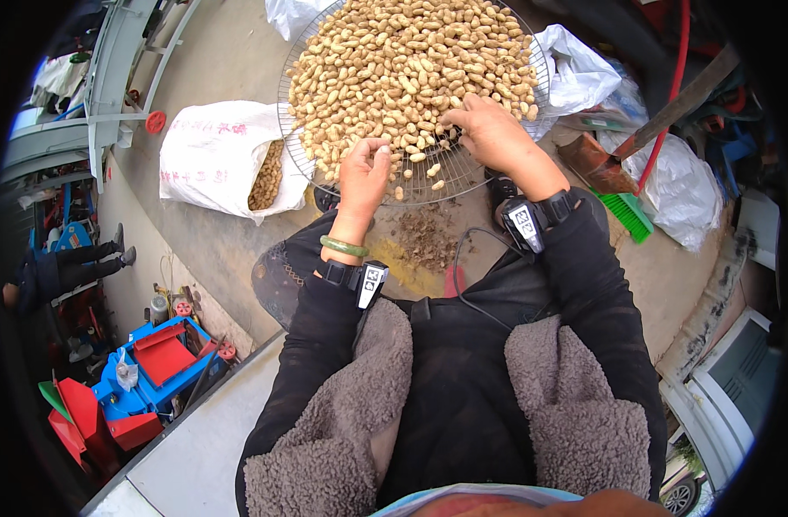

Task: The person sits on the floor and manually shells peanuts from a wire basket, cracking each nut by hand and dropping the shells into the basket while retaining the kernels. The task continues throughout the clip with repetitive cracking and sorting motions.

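Observation:
A heap of unshelled peanuts [411, 69] covers most of a round wire rack [463, 183] in front of me, with a few loose ones near its front edge. At the rack's near left, my left hand [364, 179] is closed, thumb and fingertips together; what they hold, if anything, is hidden. My right hand [495, 138] lies at the near right of the heap. Its fingers curl down against the peanuts, and I cannot make out what is between them. Left of the rack, a white woven sack [217, 155] lies on its side, peanuts showing in its mouth.
Brown debris [428, 241] lies on the floor below the rack. At right are a rusty metal blade [596, 164], a green brush [626, 214] and white plastic bags [579, 73]. A blue and red machine [157, 362] stands at left, near another person [66, 271].

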### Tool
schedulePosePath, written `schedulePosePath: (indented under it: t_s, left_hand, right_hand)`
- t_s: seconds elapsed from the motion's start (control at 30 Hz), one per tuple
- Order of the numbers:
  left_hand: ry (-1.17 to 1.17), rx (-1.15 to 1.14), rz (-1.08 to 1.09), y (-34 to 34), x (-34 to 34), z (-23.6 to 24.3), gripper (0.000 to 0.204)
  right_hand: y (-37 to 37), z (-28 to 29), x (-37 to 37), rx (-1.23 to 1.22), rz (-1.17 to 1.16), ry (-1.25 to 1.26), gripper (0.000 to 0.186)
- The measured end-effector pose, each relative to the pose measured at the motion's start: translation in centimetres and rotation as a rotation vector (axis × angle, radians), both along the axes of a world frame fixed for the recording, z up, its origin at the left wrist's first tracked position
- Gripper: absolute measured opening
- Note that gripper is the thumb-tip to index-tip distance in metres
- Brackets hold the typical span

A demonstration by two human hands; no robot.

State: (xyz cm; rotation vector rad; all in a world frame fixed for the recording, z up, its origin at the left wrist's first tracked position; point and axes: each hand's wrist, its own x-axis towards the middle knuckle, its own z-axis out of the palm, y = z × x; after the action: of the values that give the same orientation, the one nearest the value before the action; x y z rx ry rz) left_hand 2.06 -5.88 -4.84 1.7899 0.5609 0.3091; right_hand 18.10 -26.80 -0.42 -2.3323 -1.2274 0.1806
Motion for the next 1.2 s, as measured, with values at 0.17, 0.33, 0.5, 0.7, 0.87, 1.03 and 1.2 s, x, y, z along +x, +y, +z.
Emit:
schedulePosePath:
  t_s: [0.17, 0.33, 0.5, 0.7, 0.87, 1.03, 1.2]
  left_hand:
    - [0.016, -0.020, -0.055, -0.4, -0.1, 0.1, 0.015]
    - [0.008, -0.110, -0.120, -1.7, -0.3, 1.3, 0.026]
    - [0.058, 0.037, -0.217, -3.6, -0.2, 2.4, 0.036]
    - [0.164, 0.481, -0.065, -1.0, -1.6, 3.4, 0.010]
    - [0.231, 0.783, 0.149, 5.3, -3.3, 4.9, 0.043]
    - [0.315, 0.403, -0.046, 6.2, -4.2, 4.3, 0.037]
    - [0.379, 0.612, -0.005, 4.6, -3.8, 4.2, 0.032]
  right_hand:
    - [2.1, -2.6, -0.4, -0.129, 0.109, -0.137, 0.021]
    - [3.1, -2.3, -0.9, 0.217, 0.025, 0.194, 0.010]
    - [2.4, -1.9, -1.7, 0.213, 0.094, 0.217, 0.018]
    - [2.5, -2.7, -1.2, 0.004, 0.052, -0.127, 0.017]
    - [2.4, -2.6, -1.4, 0.054, 0.037, 0.098, 0.013]
    - [3.1, -2.0, -1.0, -0.023, -0.007, 0.260, 0.018]
    - [2.7, -2.0, -2.2, 0.011, 0.075, 0.029, 0.011]
